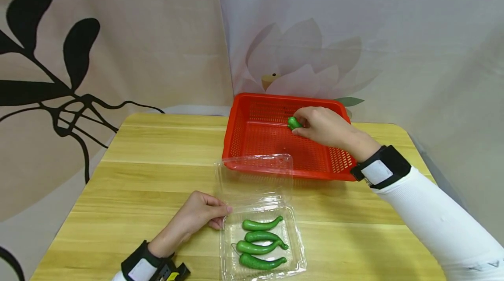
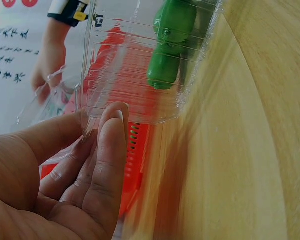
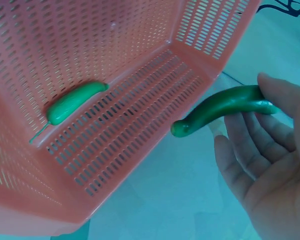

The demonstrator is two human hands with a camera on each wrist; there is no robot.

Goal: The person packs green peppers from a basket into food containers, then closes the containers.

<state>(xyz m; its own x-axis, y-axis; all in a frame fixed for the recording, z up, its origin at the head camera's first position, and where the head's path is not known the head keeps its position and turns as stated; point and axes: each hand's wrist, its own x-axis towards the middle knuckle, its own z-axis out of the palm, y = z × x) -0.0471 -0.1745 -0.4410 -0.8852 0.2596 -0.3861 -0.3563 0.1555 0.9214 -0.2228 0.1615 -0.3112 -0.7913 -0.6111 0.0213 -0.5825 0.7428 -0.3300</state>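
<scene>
My right hand [image 1: 320,125] is over the red basket, pinching a green chili pepper [image 3: 220,107] between thumb and fingers. In the right wrist view, another green pepper [image 3: 77,102] lies inside the basket [image 3: 127,117]; the head view does not show it. A clear plastic clamshell box [image 1: 301,250] stands in front of the basket with its lid [image 1: 252,184] raised. Several green peppers [image 1: 261,248] lie side by side in its tray. With thumb and fingers, my left hand [image 1: 202,213] grips the box's left edge near the hinge.
The wooden table [image 1: 157,167] extends to both sides of the box. Behind it hangs a printed cloth [image 1: 165,44] with plant drawings. The lid overlaps the basket's front rim in the head view.
</scene>
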